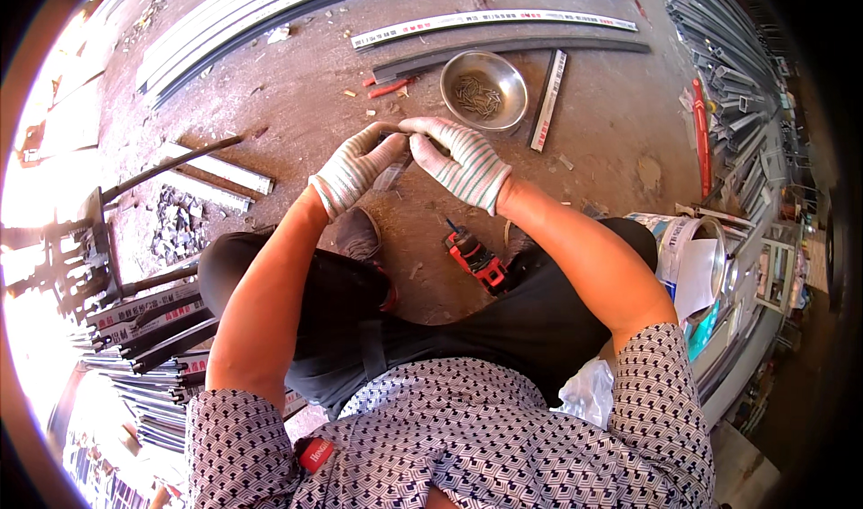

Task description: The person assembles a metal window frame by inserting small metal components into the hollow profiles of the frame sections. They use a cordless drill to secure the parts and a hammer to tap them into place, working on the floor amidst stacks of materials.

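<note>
Both my hands wear white knit gloves with thin stripes and meet in front of my knees. My left hand (pixel 352 171) is closed, thumb and fingers pinching a small dark piece (pixel 393 169) that hangs between the gloves. My right hand (pixel 464 162) is closed on the same piece from the other side, and the fingers hide most of it. Just beyond the right hand sits a steel bowl (pixel 514 79) with many small screws (pixel 477 97). On the floor between my feet lies a red and black cordless drill (pixel 476 259), its bit pointing away from me.
Long dark and white-labelled profiles (pixel 503 25) lie across the floor ahead. A short profile (pixel 547 101) is beside the bowl, red handles (pixel 390 88) left of it. Profiles are stacked right (pixel 733 86) and left (pixel 166 329). A white bucket (pixel 694 257) stands by my right knee.
</note>
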A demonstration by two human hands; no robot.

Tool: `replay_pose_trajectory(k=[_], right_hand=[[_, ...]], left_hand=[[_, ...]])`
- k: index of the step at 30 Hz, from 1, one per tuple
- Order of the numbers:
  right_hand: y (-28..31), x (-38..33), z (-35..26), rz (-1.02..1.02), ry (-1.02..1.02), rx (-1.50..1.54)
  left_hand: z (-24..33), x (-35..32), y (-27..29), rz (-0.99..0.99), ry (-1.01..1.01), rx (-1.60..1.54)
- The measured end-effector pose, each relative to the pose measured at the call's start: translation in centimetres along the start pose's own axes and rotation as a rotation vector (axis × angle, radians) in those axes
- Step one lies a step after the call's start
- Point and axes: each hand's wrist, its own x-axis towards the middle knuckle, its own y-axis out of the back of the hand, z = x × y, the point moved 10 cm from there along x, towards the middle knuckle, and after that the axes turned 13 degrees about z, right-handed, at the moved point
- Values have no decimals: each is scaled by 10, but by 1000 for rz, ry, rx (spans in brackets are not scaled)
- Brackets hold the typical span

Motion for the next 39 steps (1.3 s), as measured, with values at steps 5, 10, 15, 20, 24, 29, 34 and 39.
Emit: replay_pose_trajectory(k=[5, 10, 15, 20, 24, 29, 34, 39], right_hand=[[-1, -5, 23, 34, -257, 133], [-10, -16, 44, 51, -489, 374], [-13, -26, 49, 25, -572, 521], [-11, -24, 50, 48, -567, 489], [-8, -25, 51, 51, -582, 468], [-5, -24, 57, 84, -586, 443], [-1, -22, 59, 124, -551, 371], [-4, -22, 50, 133, -627, 512]], left_hand=[[5, -4, -8, 9, 79, 86], [-2, -2, -7, 14, 104, 146], [-5, -4, -9, -28, 73, 165], [-4, 0, -11, -41, 46, 53], [1, -2, -18, -66, 23, 11], [-3, 3, -17, -45, -4, 49], [-1, 4, -15, 4, -21, 106], [5, 1, -7, 49, -98, 162]])
